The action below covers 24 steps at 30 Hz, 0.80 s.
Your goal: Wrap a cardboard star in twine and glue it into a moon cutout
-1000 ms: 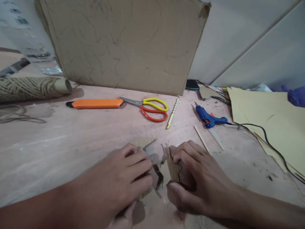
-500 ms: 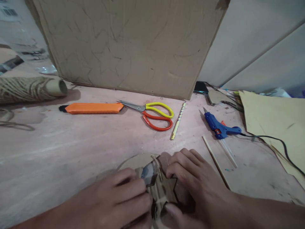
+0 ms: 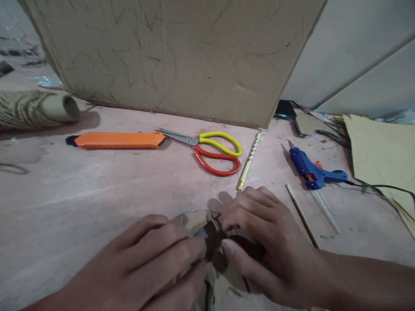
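Cardboard piece (image 3: 190, 219) lies on the pink table (image 3: 81, 194), right between the two hands and close to the person; the left hand (image 3: 152, 259) covers its left side, fingers bent and close together, pressing on it; the right hand (image 3: 269, 242) pinches its right side between thumb and fingers; both hands touch it, so neither is nearer; most of it is hidden, so I cannot tell which way it is long; scissors (image 3: 210, 149) and a pencil (image 3: 249, 160) lie farther back.

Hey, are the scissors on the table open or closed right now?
Closed. The scissors lie flat on the table, blades together in one point, yellow and red handles side by side.
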Available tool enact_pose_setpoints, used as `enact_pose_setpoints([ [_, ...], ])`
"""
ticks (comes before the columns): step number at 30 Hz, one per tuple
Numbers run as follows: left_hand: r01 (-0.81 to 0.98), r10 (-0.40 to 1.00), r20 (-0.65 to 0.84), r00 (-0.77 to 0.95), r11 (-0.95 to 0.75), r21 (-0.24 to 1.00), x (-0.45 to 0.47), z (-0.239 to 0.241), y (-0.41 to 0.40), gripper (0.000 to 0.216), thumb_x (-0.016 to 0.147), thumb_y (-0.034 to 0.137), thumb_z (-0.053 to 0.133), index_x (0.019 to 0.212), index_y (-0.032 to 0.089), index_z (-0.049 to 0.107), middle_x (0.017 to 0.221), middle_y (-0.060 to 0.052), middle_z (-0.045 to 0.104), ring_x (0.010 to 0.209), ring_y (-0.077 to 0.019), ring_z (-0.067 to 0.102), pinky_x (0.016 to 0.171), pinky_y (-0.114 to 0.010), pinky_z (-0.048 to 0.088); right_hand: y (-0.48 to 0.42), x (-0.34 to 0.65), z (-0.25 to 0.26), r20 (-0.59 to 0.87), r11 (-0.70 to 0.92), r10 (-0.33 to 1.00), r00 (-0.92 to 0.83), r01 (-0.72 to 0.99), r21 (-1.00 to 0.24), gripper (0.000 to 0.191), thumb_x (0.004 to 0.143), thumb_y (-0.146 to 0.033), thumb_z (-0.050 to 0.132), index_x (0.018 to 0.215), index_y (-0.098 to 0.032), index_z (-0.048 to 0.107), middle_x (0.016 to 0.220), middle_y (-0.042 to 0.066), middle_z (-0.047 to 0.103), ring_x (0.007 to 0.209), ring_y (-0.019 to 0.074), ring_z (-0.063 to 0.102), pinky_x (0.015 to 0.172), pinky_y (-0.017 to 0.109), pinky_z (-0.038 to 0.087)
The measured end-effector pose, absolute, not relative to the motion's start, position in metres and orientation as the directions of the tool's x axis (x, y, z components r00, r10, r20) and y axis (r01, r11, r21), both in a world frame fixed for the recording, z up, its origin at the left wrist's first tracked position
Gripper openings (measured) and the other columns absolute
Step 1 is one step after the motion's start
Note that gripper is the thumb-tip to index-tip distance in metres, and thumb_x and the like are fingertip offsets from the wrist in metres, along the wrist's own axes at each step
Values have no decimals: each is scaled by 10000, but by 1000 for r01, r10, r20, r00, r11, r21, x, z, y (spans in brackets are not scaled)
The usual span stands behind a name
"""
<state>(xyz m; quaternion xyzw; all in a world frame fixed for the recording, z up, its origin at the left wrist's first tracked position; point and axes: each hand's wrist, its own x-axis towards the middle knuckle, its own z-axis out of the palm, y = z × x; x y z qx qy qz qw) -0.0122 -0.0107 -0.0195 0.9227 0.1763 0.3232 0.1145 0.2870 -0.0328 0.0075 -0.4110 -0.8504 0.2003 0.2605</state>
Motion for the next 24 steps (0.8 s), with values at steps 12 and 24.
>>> enact_pose_setpoints([
  [12, 361, 463, 495, 735, -886, 292, -13, -27, -15, 384, 1306, 281, 507, 1461, 280, 858, 1534, 34, 875, 1327, -213, 767, 1260, -410, 486, -35, 287, 4, 371, 657, 753, -543, 602, -454, 80, 1101, -209, 707, 1181, -217, 700, 1068, 28, 857, 939, 214, 738, 872, 447, 526],
  [24, 348, 424, 348, 836, -900, 261, -18, -35, -29, 492, 1132, 404, 750, 1615, 326, 803, 1549, -73, 862, 1472, -360, 776, 1256, -509, 690, -35, 288, 3, 365, 677, 732, -575, 560, -477, 84, 1151, -221, 726, 1226, -184, 736, 1117, 41, 880, 970, 214, 742, 882, 452, 534],
])
